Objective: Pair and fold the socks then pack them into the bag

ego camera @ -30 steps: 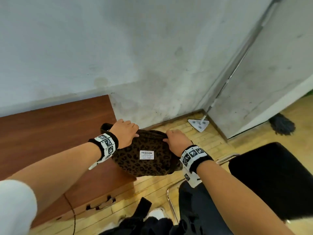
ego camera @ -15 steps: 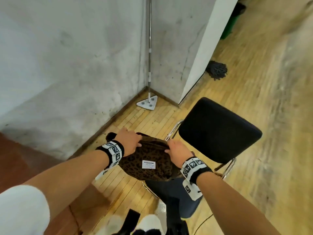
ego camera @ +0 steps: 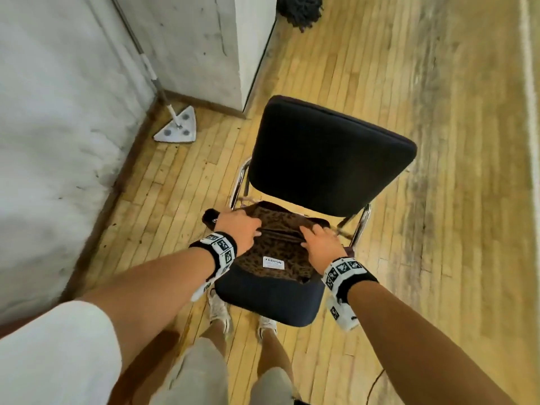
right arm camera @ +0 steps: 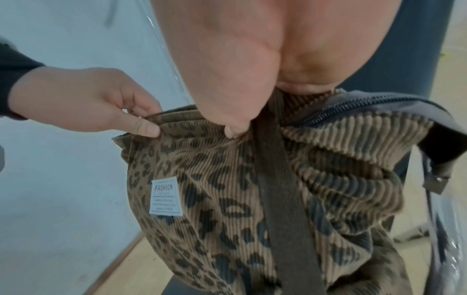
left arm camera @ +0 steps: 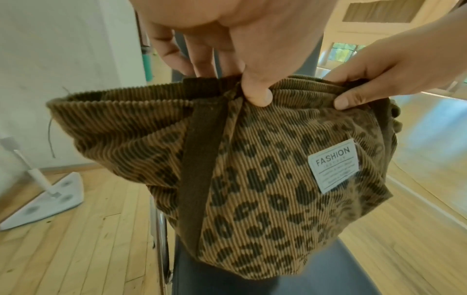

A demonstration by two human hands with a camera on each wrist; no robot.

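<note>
A leopard-print corduroy bag (ego camera: 271, 255) with a white FASHION label (left arm camera: 333, 165) sits on the seat of a black chair (ego camera: 271, 296). My left hand (ego camera: 239, 232) pinches the bag's top rim (left arm camera: 255, 95) on its left side. My right hand (ego camera: 318, 244) pinches the same rim (right arm camera: 235, 127) on the right, beside a dark strap (right arm camera: 280, 191). The zipper (right arm camera: 353, 107) lies open along the top. No socks show in any view; the inside of the bag is hidden.
The chair's black backrest (ego camera: 327, 159) rises just behind the bag. A white triangular mop head (ego camera: 176, 127) stands by the wall at left. A dark mop (ego camera: 301, 8) lies on the wooden floor far back. My feet (ego camera: 219, 311) are under the seat's front edge.
Both hands carried the bag from the brown table rightward and set it on the chair seat. The view swung from the wall to the chair.
</note>
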